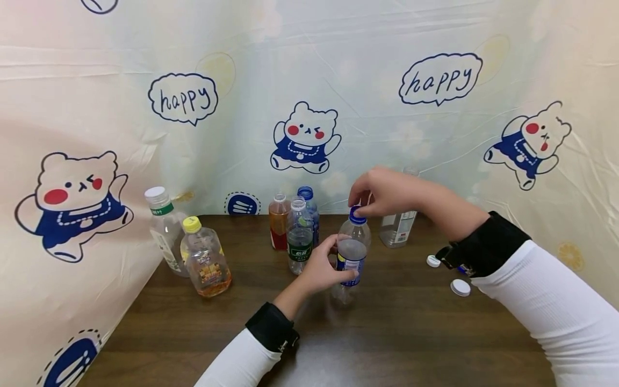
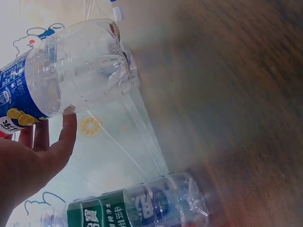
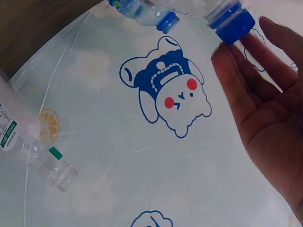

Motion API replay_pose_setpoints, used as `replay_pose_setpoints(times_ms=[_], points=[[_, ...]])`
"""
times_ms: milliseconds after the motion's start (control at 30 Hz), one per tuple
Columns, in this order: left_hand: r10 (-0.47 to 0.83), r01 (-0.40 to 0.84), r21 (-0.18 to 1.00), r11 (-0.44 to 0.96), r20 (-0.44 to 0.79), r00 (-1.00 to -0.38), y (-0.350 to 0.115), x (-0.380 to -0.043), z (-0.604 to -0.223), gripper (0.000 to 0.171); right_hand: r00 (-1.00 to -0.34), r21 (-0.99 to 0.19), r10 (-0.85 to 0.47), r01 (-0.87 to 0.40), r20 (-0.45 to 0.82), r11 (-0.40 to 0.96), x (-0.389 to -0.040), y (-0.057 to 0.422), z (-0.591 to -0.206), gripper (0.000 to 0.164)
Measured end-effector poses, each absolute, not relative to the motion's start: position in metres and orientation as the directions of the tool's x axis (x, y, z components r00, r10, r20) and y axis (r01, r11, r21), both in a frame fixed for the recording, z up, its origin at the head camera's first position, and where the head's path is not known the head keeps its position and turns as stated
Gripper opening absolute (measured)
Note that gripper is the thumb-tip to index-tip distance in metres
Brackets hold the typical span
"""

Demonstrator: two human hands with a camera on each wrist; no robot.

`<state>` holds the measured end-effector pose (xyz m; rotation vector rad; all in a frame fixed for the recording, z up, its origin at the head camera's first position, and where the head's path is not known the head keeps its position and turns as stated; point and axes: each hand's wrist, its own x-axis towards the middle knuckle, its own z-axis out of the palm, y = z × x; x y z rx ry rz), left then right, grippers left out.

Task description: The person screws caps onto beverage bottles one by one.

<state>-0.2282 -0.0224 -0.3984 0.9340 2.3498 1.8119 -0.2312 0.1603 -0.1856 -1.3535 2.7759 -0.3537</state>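
A clear plastic bottle (image 1: 352, 248) with a blue label stands upright in front of me, a blue cap (image 1: 358, 215) on its neck. My left hand (image 1: 320, 270) grips the bottle round its label from the left. Whether its base (image 2: 113, 66) touches the table cannot be told. Over the top, my right hand (image 1: 387, 191) has its fingers curled round the cap. In the right wrist view the thumb (image 3: 279, 33) lies close beside the cap with a slight gap. Just left of the held bottle stands an uncapped green-label bottle (image 1: 300, 248).
Behind it stand an amber bottle (image 1: 279, 220) and a blue bottle (image 1: 307, 200), both uncapped. A yellow-capped bottle (image 1: 205, 263) and a white-capped bottle (image 1: 166, 231) stand left. An uncapped clear bottle (image 1: 398, 228) is at back right. White caps (image 1: 460, 287) lie right, beside a partly hidden blue cap.
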Motion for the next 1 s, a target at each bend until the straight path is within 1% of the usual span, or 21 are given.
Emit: replay_pose_setpoints(times_ms=[100, 167, 367, 500, 600, 700, 867, 1000], points=[[0.467, 0.431, 0.891, 0.147, 0.322, -0.824, -0.022, -0.228, -0.399, 0.063, -0.607, -0.262, -0.793, -0.774, 0.047, 0.577, -0.230, 0.161, -0.184, 0.017], [0.462, 0.431, 0.889, 0.152, 0.322, -0.826, -0.022, -0.228, -0.399, 0.062, -0.606, -0.258, -0.794, -0.775, 0.045, 0.577, -0.229, 0.161, -0.184, 0.017], [0.458, 0.441, 0.884, 0.155, 0.332, -0.825, -0.021, -0.227, -0.399, 0.062, -0.629, -0.156, -0.774, -0.774, 0.073, 0.614, -0.230, 0.158, -0.189, 0.010], [0.465, 0.440, 0.885, 0.151, 0.329, -0.822, -0.021, -0.226, -0.399, 0.063, -0.660, -0.086, -0.745, -0.751, 0.096, 0.654, -0.228, 0.154, -0.193, 0.012], [0.472, 0.440, 0.885, 0.152, 0.326, -0.819, -0.021, -0.226, -0.399, 0.062, -0.677, -0.062, -0.729, -0.736, 0.099, 0.675, -0.227, 0.153, -0.195, 0.015], [0.474, 0.442, 0.884, 0.152, 0.327, -0.817, -0.021, -0.225, -0.398, 0.062, -0.671, -0.076, -0.733, -0.741, 0.110, 0.667, -0.228, 0.154, -0.196, 0.015], [0.467, 0.435, 0.888, 0.150, 0.324, -0.823, -0.021, -0.226, -0.398, 0.062, -0.627, -0.183, -0.770, -0.776, 0.122, 0.603, -0.230, 0.161, -0.193, 0.010], [0.463, 0.431, 0.890, 0.150, 0.322, -0.826, -0.021, -0.227, -0.397, 0.062, -0.600, -0.218, -0.794, -0.791, 0.095, 0.572, -0.230, 0.163, -0.190, 0.014]])
